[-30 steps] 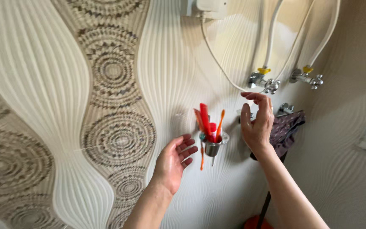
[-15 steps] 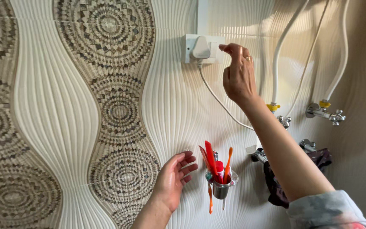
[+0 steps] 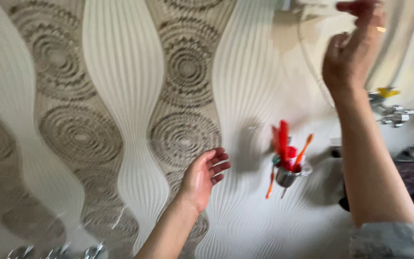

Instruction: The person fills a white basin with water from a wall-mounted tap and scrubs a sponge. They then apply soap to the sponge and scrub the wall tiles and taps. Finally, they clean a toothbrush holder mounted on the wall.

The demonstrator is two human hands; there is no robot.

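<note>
Both forearms are bare. The left hand point(image 3: 202, 177) carries no ring or band that can be seen, and its arm shows no sleeve anywhere within the view. The right hand point(image 3: 353, 52) wears a thin, light-catching ring on one finger, blurred here, and near the elbow its arm runs into a pushed-up sleeve point(image 3: 391, 241) of soft, pale grey fabric with a faint mottled pattern and a touch of pink at the lower edge.
</note>
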